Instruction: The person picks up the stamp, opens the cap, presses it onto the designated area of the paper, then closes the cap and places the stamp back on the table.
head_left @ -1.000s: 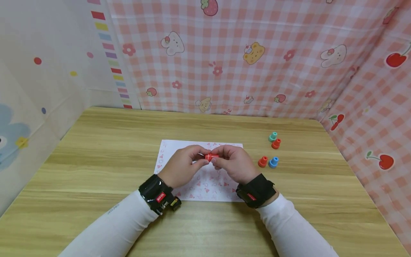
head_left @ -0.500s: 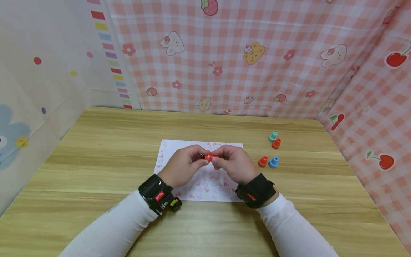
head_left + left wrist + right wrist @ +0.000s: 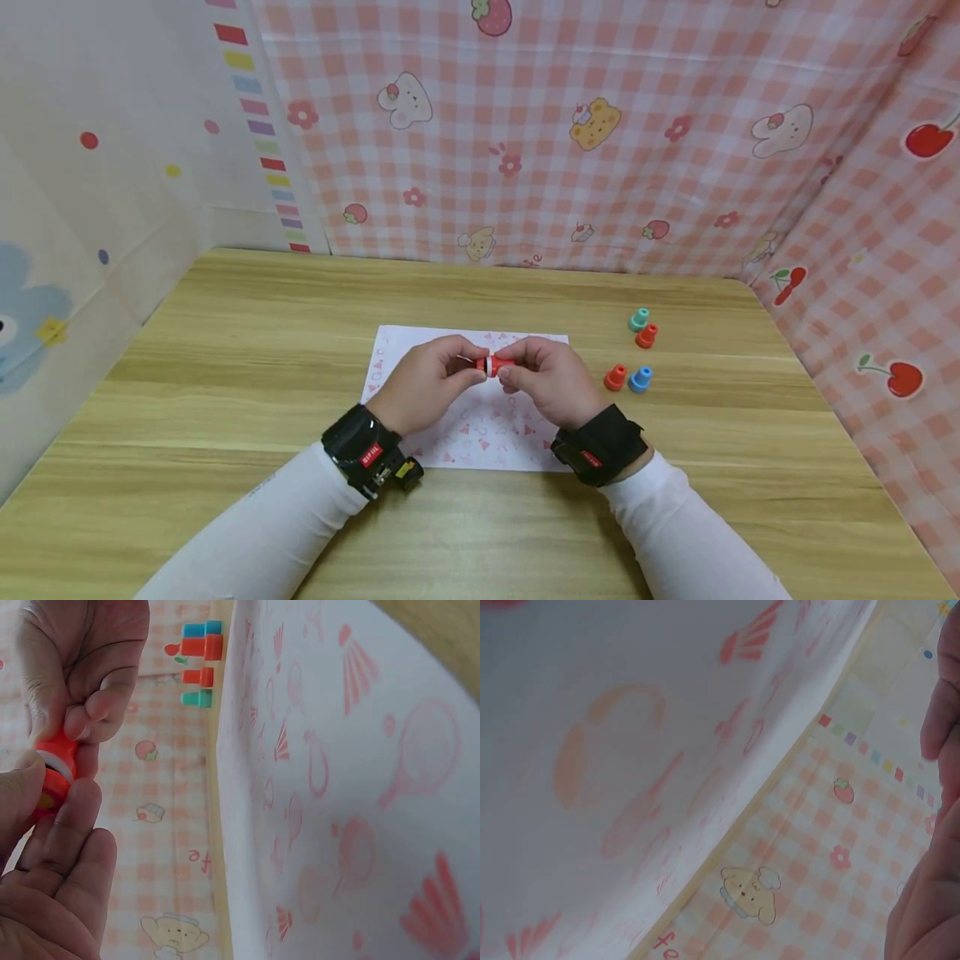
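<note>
Over the sheet of paper (image 3: pixel 487 425), both hands meet at a small red toy stamp. My left hand (image 3: pixel 426 387) pinches its red cap (image 3: pixel 55 782) between thumb and fingers. My right hand (image 3: pixel 551 379) pinches the red stamp body (image 3: pixel 64 748), its fingers covering much of it. Between cap and body a white ring and a dark gap show, both pieces nearly in line. The paper carries many faint red prints of rackets and shuttlecocks. In the right wrist view only part of the right hand (image 3: pixel 930 877) shows, and the stamp is out of frame.
Right of the paper stand several more stamps: a teal one (image 3: pixel 638 320), a red one (image 3: pixel 647 337), another red one (image 3: pixel 616 377) and a blue one (image 3: pixel 641 380). Behind the wooden table (image 3: pixel 225 358) hangs a pink checked cloth (image 3: pixel 480 108).
The cap and the stamp body have come slightly apart, so a white ring and dark gap now show between them. The hands have barely moved.
</note>
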Action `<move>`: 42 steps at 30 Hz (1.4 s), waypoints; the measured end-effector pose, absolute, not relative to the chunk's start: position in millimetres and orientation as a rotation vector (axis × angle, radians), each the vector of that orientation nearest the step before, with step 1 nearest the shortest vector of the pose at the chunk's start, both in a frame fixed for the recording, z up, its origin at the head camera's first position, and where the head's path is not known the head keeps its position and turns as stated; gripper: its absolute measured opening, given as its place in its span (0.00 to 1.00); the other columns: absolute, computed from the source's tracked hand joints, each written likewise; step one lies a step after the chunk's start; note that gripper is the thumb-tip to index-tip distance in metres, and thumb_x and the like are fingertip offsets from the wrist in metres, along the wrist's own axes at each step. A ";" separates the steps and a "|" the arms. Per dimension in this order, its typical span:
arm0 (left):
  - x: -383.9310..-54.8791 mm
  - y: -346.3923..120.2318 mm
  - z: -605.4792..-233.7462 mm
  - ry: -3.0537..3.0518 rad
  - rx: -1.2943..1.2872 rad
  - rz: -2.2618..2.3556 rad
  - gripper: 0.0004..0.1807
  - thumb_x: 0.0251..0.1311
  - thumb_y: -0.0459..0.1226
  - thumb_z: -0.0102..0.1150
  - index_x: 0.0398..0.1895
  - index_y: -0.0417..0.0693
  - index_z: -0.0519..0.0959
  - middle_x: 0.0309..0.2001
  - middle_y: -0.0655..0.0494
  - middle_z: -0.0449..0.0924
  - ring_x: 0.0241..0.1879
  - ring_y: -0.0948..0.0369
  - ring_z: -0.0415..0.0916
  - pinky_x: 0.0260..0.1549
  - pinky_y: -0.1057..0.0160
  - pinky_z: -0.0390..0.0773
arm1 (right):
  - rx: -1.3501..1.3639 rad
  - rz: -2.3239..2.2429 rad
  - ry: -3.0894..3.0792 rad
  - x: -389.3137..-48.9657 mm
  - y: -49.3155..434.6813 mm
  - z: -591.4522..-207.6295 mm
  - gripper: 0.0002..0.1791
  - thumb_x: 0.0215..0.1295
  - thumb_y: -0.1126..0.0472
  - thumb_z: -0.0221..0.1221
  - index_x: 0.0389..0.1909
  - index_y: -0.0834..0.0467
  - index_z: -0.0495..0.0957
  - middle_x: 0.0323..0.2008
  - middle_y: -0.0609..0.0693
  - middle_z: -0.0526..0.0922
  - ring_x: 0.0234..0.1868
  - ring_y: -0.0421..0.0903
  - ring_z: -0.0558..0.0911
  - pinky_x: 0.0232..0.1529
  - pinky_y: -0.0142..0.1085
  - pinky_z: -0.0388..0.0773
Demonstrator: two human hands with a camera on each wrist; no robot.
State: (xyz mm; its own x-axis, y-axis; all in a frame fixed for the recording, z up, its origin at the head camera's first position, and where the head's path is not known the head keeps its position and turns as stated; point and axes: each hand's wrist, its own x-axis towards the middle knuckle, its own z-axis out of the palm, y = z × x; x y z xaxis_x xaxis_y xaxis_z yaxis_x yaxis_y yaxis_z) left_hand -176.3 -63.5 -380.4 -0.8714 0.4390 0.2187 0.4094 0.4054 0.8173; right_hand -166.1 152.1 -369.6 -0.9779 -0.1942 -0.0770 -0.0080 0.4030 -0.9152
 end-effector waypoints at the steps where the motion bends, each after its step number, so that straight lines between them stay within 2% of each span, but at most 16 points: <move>1: -176.4 -64.6 -379.6 2.614 0.772 1.498 0.12 0.69 0.36 0.69 0.53 0.48 0.85 0.50 0.55 0.89 0.49 0.62 0.87 0.51 0.57 0.85 | -0.177 -1.621 2.488 -166.4 152.2 -369.2 0.09 0.73 0.66 0.64 0.50 0.60 0.87 0.42 0.58 0.89 0.37 0.47 0.86 0.52 0.47 0.85; 5: -178.8 -69.3 -376.8 2.668 0.690 1.466 0.12 0.69 0.37 0.68 0.54 0.48 0.84 0.51 0.53 0.89 0.49 0.59 0.87 0.51 0.53 0.84 | -0.158 -1.639 2.491 -168.2 155.0 -366.5 0.10 0.74 0.66 0.62 0.53 0.61 0.85 0.45 0.61 0.88 0.38 0.48 0.85 0.54 0.52 0.84; 9: -182.3 -73.9 -374.4 2.746 0.643 1.391 0.13 0.70 0.38 0.67 0.56 0.48 0.84 0.50 0.55 0.88 0.51 0.58 0.86 0.56 0.49 0.83 | -0.110 -1.604 2.514 -170.6 158.2 -359.4 0.12 0.77 0.64 0.60 0.57 0.60 0.84 0.48 0.59 0.88 0.42 0.49 0.84 0.57 0.53 0.82; 13: -184.6 -78.8 -371.8 2.810 0.651 1.349 0.14 0.70 0.38 0.68 0.56 0.46 0.84 0.50 0.55 0.87 0.51 0.57 0.87 0.60 0.47 0.82 | -0.088 -1.477 2.619 -175.2 158.3 -347.4 0.14 0.78 0.62 0.59 0.59 0.56 0.84 0.49 0.56 0.88 0.45 0.52 0.84 0.52 0.45 0.81; 16: -185.8 -81.0 -370.1 2.858 0.653 1.319 0.13 0.71 0.37 0.67 0.56 0.46 0.84 0.50 0.54 0.87 0.51 0.56 0.87 0.58 0.48 0.82 | -0.145 -1.318 2.742 -179.8 156.9 -338.8 0.15 0.79 0.61 0.59 0.61 0.56 0.83 0.47 0.55 0.89 0.45 0.53 0.83 0.47 0.39 0.79; 19: -187.1 -82.6 -369.0 2.893 0.615 1.269 0.13 0.71 0.38 0.66 0.56 0.46 0.84 0.51 0.54 0.86 0.51 0.56 0.86 0.55 0.49 0.83 | -0.200 -1.162 2.836 -185.1 153.8 -333.1 0.16 0.77 0.61 0.60 0.62 0.58 0.81 0.46 0.54 0.88 0.43 0.51 0.82 0.44 0.38 0.80; 25: -190.3 -86.0 -369.0 2.923 0.556 1.214 0.13 0.71 0.37 0.67 0.56 0.47 0.84 0.50 0.54 0.85 0.51 0.55 0.85 0.54 0.51 0.83 | -0.274 -0.925 2.875 -199.9 145.2 -329.9 0.12 0.75 0.61 0.62 0.55 0.57 0.84 0.44 0.53 0.88 0.41 0.52 0.81 0.41 0.38 0.80; 28: -191.9 -87.4 -369.5 2.926 0.548 1.210 0.13 0.71 0.37 0.67 0.56 0.47 0.84 0.49 0.54 0.85 0.51 0.55 0.84 0.55 0.51 0.82 | -0.311 -0.830 2.866 -208.2 140.7 -331.8 0.12 0.76 0.61 0.61 0.55 0.56 0.85 0.44 0.53 0.88 0.40 0.51 0.81 0.41 0.38 0.80; 35: -193.9 -88.9 -370.7 2.929 0.545 1.196 0.14 0.70 0.37 0.67 0.56 0.47 0.84 0.49 0.54 0.85 0.51 0.55 0.84 0.55 0.51 0.83 | -0.402 -0.640 2.884 -226.6 133.9 -340.9 0.13 0.75 0.64 0.60 0.56 0.59 0.85 0.44 0.54 0.88 0.42 0.50 0.82 0.50 0.42 0.81; 42: -193.5 -89.5 -369.4 2.933 0.551 1.195 0.13 0.71 0.37 0.67 0.56 0.47 0.84 0.49 0.54 0.85 0.50 0.56 0.84 0.53 0.52 0.83 | -0.429 -0.541 2.886 -235.9 126.6 -350.2 0.07 0.72 0.65 0.64 0.47 0.58 0.87 0.42 0.53 0.88 0.43 0.51 0.81 0.51 0.43 0.81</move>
State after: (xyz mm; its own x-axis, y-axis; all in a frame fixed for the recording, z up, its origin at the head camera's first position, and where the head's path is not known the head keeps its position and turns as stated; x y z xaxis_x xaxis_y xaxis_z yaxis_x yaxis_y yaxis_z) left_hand -193.5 -89.5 -369.4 -0.9386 0.2852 0.1941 0.3397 0.6652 0.6649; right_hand -235.9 126.6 -350.2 -0.9433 -0.3108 -0.1165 -0.2474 0.8924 -0.3773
